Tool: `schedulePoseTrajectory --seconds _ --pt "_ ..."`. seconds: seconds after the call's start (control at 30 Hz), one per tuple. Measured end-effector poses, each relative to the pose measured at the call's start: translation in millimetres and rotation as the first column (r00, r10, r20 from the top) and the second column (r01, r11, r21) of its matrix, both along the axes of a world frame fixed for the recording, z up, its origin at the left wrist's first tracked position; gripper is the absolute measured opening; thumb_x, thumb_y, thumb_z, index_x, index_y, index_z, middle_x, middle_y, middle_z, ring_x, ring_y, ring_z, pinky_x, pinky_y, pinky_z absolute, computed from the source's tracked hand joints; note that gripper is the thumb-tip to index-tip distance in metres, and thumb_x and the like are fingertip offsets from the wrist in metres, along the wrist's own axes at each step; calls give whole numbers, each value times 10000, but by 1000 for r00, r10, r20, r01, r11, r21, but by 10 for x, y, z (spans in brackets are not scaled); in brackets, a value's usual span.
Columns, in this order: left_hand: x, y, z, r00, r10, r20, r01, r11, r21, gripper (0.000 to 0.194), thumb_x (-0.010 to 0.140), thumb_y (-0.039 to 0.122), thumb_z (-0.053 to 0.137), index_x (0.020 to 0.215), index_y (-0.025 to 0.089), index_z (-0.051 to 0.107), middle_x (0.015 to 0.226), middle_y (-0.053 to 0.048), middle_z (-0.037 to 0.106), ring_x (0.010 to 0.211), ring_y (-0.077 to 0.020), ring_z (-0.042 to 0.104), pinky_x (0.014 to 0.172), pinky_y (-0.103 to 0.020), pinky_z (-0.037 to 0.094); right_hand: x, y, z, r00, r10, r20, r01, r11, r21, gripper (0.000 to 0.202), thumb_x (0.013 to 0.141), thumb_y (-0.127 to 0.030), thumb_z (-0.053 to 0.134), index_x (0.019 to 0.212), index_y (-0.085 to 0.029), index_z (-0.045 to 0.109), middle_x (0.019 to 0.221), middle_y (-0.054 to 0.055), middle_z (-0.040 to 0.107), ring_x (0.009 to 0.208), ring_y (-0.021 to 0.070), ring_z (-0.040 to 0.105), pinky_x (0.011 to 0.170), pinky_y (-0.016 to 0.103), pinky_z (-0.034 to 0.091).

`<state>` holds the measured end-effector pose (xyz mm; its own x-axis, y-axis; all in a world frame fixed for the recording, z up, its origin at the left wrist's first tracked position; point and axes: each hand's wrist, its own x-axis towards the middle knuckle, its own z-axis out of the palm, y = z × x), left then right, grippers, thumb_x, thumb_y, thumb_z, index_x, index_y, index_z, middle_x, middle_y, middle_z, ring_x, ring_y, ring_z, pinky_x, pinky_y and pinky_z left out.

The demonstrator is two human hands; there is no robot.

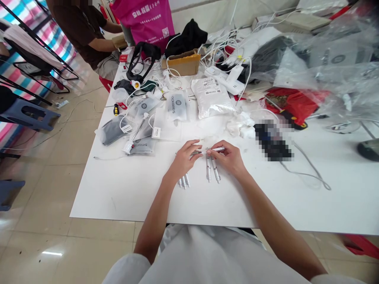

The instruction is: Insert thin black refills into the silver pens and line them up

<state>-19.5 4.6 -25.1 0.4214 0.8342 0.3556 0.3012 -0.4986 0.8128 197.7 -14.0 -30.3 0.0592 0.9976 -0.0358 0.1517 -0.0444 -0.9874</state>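
Between my hands, above the white table, is a white pen (218, 149) held roughly level. My right hand (229, 156) pinches its barrel with thumb and fingers. At the pen's left end, my left hand (184, 159) closes thumb and fingers on a darker, thin part; whether this is joined to the barrel I cannot tell. Two white pens (215, 170) lie side by side just below my right hand. Beneath my left hand and wrist lie several more white pens (184, 181), partly hidden by it.
Grey packaged pouches (111, 130) and a white plastic parcel (211, 96) lie beyond my hands. Tangled white cables, a cardboard box (185, 64) and a pink bag (145, 23) fill the back. A screwdriver (288, 114) rests at right. Another person (89, 35) sits at far left.
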Motion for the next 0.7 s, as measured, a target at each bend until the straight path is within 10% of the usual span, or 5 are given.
schedulePoseTrajectory --seconds 0.47,0.6,0.7 --pt "87 -60 -33 999 40 -21 -37 993 108 234 1047 399 687 1141 224 809 1075 -88 822 967 -209 768 882 -358 598 30 -39 184 979 -2 203 7 1000 -24 636 921 -751 657 588 -212 590 481 0 525 494 133 412 517 310 338" --pt "125 -84 31 991 106 80 -102 993 -51 244 1054 418 673 1126 215 788 1035 -79 822 873 -176 766 832 -325 592 243 -34 164 926 -33 377 -20 990 137 552 1027 -709 490 1082 -217 733 955 102 764 800 234 643 676 341 498" --pt "130 -74 107 945 201 260 -129 955 -269 294 1048 471 670 1120 191 725 991 -71 817 782 -146 753 810 -307 596 618 -107 42 734 -311 603 73 919 386 561 1015 -684 526 1281 -218 693 1291 168 720 1187 330 642 1038 500 497"
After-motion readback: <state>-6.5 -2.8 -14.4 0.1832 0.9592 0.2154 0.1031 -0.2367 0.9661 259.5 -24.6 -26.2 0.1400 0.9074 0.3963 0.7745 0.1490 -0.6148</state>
